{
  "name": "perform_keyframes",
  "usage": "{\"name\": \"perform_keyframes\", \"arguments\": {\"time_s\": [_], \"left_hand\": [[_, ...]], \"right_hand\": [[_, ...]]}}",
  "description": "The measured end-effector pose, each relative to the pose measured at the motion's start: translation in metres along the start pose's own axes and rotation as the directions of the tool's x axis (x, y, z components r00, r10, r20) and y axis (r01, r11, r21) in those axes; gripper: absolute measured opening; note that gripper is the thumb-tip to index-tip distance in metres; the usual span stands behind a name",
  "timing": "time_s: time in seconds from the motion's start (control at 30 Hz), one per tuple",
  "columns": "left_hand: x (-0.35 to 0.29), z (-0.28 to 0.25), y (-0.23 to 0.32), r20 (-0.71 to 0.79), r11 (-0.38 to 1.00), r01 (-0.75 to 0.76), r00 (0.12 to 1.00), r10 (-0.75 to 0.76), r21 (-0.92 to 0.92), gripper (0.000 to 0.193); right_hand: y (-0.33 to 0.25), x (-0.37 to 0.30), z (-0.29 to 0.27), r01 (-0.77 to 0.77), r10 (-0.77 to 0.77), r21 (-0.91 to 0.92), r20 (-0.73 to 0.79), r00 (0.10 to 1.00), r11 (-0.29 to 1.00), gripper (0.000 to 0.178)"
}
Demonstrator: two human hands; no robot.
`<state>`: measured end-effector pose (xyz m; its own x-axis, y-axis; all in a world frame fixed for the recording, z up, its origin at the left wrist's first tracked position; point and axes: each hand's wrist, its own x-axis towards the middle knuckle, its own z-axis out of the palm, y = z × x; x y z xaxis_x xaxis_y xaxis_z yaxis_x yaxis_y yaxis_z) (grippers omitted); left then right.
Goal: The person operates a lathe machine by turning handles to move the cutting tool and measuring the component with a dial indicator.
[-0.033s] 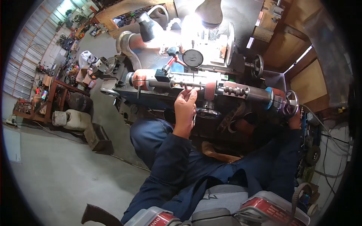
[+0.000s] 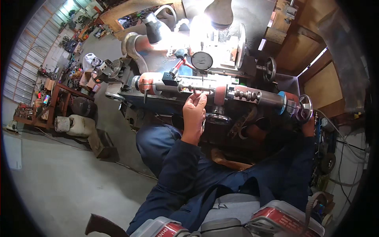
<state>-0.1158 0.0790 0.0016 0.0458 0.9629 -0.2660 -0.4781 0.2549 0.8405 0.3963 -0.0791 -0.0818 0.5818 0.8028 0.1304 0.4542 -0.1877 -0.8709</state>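
Note:
A lobed metal shaft that looks like a camshaft (image 2: pixel 246 95) lies lengthwise between the holders of a grinding machine. My left hand (image 2: pixel 193 112) reaches up to its left part, thumb and fingers pinched together on it from below. Just above those fingertips stands a round dial indicator (image 2: pixel 201 61), its stem pointing down toward the shaft. A red-and-black jointed arm (image 2: pixel 182 64) holds the indicator on a black block (image 2: pixel 171 79). At the far right, my right hand (image 2: pixel 309 126) is at the lower rim of a chrome handwheel (image 2: pixel 305 108); its fingers are hidden.
A bright lamp glares over the machine bed, washing out detail near a grinding wheel (image 2: pixel 240 45). A second handwheel (image 2: pixel 218 119) sits below the shaft, close to my left wrist. Left of the machine are a white jug (image 2: pixel 81 125) and a cluttered bench (image 2: pixel 51 104).

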Motion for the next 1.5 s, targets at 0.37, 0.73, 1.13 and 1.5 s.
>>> {"name": "perform_keyframes", "arguments": {"time_s": [0.37, 0.73, 1.13, 1.5], "left_hand": [[0.001, 0.002, -0.004, 0.023, 1.0, -0.025, 0.999, 0.025, 0.005, 0.024], [0.001, 0.002, -0.007, 0.05, 0.999, -0.039, 0.998, 0.039, -0.001, 0.028], [0.0, 0.002, -0.003, 0.01, 0.997, -0.037, 0.999, 0.037, -0.063, 0.023], [-0.001, 0.002, -0.005, 0.005, 0.999, -0.029, 1.0, 0.029, -0.04, 0.023]], "right_hand": [[-0.056, -0.04, -0.015, 0.12, -0.129, 0.073, 0.143, 0.981, 0.99, 0.035], [-0.093, -0.041, -0.023, 0.044, -0.055, 0.186, 0.053, 0.997, 0.982, 0.025], [-0.087, 0.028, -0.011, 0.173, -0.172, 0.012, -0.079, 0.982, 0.985, 0.016], [-0.037, 0.056, 0.009, 0.174, -0.25, 0.351, 0.183, 0.951, 0.92, 0.036]]}}
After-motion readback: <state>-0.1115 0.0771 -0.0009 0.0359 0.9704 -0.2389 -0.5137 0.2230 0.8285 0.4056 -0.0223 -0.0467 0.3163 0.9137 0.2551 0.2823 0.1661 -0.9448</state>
